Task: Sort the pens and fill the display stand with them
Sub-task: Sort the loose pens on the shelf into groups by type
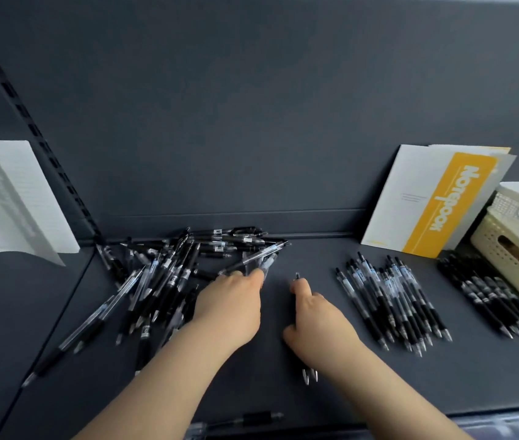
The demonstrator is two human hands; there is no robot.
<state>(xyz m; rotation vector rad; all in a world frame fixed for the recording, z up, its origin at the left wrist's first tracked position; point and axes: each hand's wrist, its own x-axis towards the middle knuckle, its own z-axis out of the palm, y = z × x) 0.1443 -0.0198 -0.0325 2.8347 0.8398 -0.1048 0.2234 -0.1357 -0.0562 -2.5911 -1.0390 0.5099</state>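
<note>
Over the tangled heap of black and clear plastic pens (169, 274) at left, the left hand (232, 301) pinches a clear-barrelled pen (261, 254); tugging could scatter its neighbours. The right hand (316, 315) grips a bundle of black pens (309, 374), perhaps three, which might slip loose.

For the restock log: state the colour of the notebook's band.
Yellow band with white lettering, clearest in head view.
</note>
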